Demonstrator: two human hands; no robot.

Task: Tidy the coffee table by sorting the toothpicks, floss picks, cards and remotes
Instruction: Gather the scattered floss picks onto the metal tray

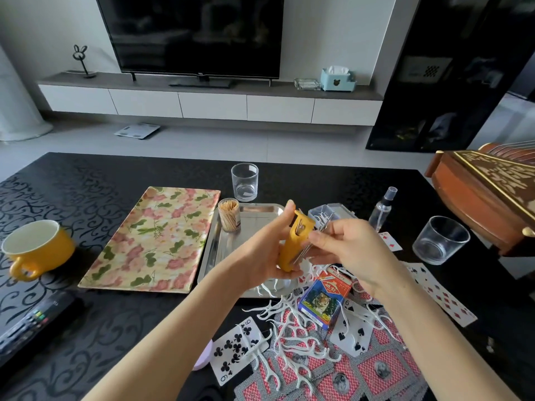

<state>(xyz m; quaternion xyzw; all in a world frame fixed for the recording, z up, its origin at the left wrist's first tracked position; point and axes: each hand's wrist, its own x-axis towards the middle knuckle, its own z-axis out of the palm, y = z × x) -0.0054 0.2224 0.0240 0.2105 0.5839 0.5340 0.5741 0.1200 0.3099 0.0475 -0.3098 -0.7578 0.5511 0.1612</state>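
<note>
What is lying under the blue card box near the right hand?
The card box rests on white floss picks and playing cards, some face down. Whatever lies directly beneath its middle is covered.

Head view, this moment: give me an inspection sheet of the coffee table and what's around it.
Surface: black patterned coffee table, crowded near the person.
Job's things: toothpick jar upright on the steel tray; floss picks and playing cards scattered together; card box on the pile; remotes at the left edge.
Clutter: yellow mug, floral tray, two glasses, spray bottle.
Grip: left hand holds a yellow holder; right hand pinches a thin metal piece at it.
Cables: nothing seen.
Surroundings: television, tissue box, floor scale, wooden zither.
</note>
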